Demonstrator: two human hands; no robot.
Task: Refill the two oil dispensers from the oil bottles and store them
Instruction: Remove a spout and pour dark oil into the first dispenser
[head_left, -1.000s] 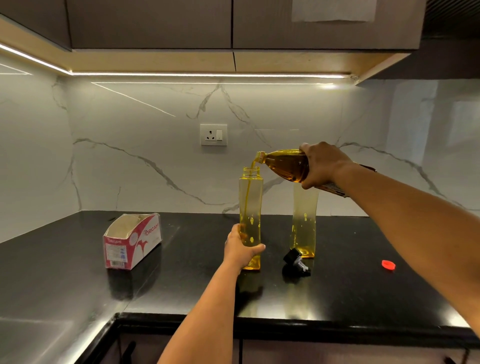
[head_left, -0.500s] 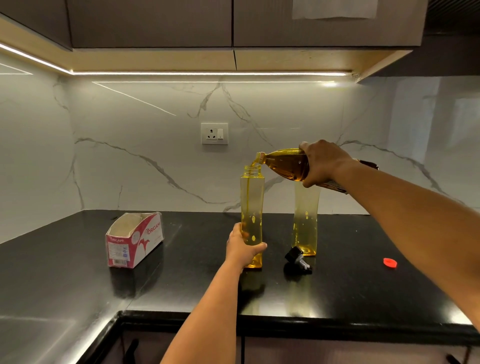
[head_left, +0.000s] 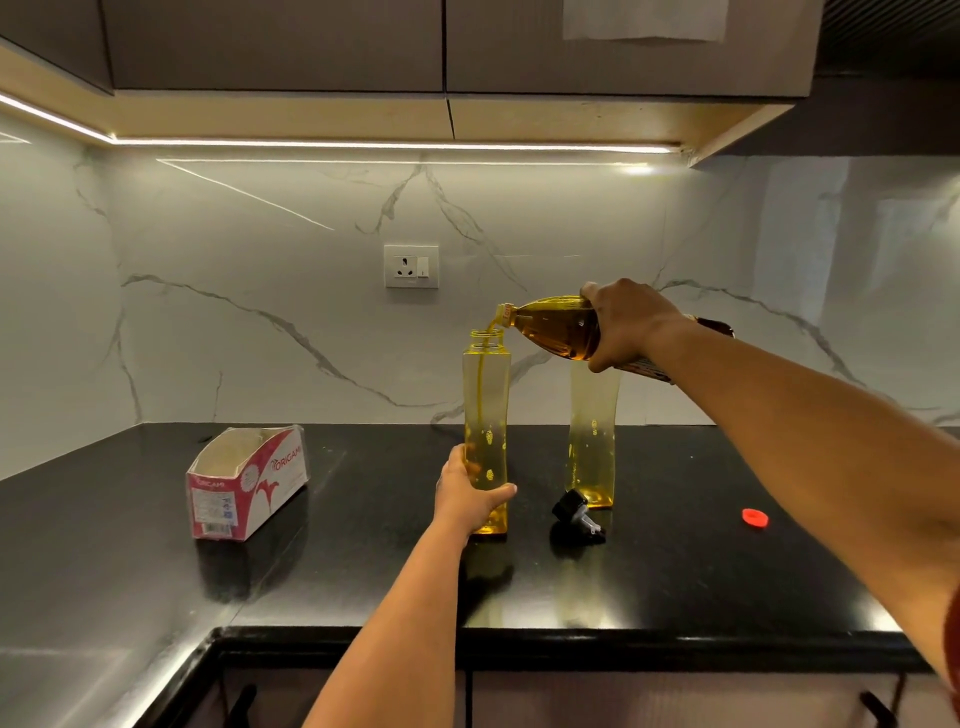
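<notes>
Two tall yellow see-through oil dispensers stand uncapped on the black counter. My left hand (head_left: 470, 496) grips the lower part of the left dispenser (head_left: 486, 405). My right hand (head_left: 626, 325) holds an oil bottle (head_left: 558, 327) tipped nearly level, its mouth over the left dispenser's neck. A thin stream of oil runs down inside it. The right dispenser (head_left: 593, 436) stands behind my right hand, its top hidden, with a little oil at its bottom. A black pour cap (head_left: 574, 512) lies in front of it. A red bottle cap (head_left: 755, 518) lies to the right.
A red and white Origami tissue box (head_left: 247, 480) lies on the counter (head_left: 675, 571) at the left. A wall socket (head_left: 411, 266) sits on the marble backsplash. Dark cabinets hang overhead. The counter's front edge runs below my arms.
Oil keeps flowing from the tipped bottle into the left dispenser. Both hands hold their places; the view has shifted only slightly.
</notes>
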